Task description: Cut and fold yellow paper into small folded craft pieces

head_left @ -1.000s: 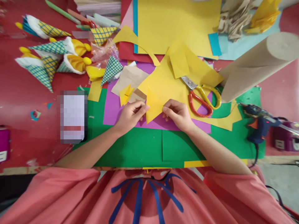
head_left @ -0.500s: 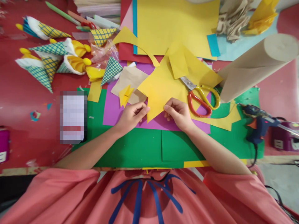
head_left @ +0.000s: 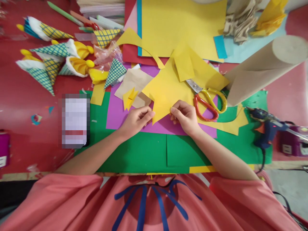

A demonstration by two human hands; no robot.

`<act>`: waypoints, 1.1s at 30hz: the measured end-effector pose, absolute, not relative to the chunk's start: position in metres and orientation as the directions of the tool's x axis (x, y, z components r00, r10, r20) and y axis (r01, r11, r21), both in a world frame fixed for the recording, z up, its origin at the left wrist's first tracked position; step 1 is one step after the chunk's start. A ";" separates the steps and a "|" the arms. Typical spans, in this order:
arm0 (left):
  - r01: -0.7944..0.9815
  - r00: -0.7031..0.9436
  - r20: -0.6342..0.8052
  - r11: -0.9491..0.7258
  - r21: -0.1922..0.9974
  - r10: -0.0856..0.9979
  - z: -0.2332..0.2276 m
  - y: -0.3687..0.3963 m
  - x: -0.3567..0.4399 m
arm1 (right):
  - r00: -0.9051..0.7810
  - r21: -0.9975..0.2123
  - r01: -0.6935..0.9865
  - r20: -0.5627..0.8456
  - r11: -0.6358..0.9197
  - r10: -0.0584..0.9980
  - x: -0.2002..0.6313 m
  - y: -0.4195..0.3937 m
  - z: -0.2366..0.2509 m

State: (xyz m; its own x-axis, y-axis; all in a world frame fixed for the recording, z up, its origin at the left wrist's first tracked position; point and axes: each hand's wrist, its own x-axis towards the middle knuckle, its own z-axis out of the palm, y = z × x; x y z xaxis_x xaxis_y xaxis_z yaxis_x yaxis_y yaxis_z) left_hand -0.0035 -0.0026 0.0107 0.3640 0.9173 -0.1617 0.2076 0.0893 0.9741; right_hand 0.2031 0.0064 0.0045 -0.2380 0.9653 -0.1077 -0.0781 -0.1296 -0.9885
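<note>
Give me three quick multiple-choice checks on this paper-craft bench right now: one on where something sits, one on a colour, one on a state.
1. Where do the scissors lie?
A. Right of the hands, partly under yellow paper
B. On the red table at far left
C. Inside the cardboard roll

2. What colour is the sheet directly under the hands?
A. Blue
B. Purple
C. White

3. How is the yellow paper piece held?
A. Lying untouched
B. By one hand only
C. Pinched by both hands at its near point

Answers:
1. A: the red and yellow handles sit just right of the right hand, the blades running under a yellow sheet.
2. B: the purple sheet shows beneath the left hand, on top of green paper.
3. C: fingers of both hands grip it on either side of the point.
</note>
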 end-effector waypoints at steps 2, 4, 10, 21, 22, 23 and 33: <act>0.220 0.370 -0.167 0.088 0.972 0.914 0.011 -0.003 -0.004 | -0.225 -0.989 -0.076 -0.104 -0.124 0.969 0.203 0.007 0.005; 0.229 0.362 -0.177 0.096 0.969 0.915 0.010 -0.003 -0.004 | -0.219 -0.990 -0.072 -0.104 -0.122 0.970 0.203 0.006 0.005; 0.229 0.367 -0.189 0.108 0.967 0.911 0.010 -0.002 -0.004 | -0.216 -0.990 -0.081 -0.097 -0.117 0.971 0.204 0.005 0.005; 0.282 0.392 -0.131 0.016 0.959 0.910 0.011 -0.001 -0.004 | -0.197 -0.991 -0.056 -0.106 -0.119 0.975 0.204 0.006 0.006; 0.272 0.402 -0.138 0.026 0.962 0.905 0.011 -0.001 -0.005 | -0.192 -0.991 -0.062 -0.107 -0.121 0.976 0.204 0.006 0.006; 0.269 0.410 -0.145 0.033 0.963 0.901 0.011 -0.001 -0.005 | -0.185 -0.990 -0.069 -0.109 -0.123 0.977 0.204 0.006 0.006; 0.290 0.382 -0.199 0.088 0.953 0.903 0.010 -0.002 -0.004 | -0.148 -0.990 -0.079 -0.103 -0.115 0.984 0.203 0.007 0.006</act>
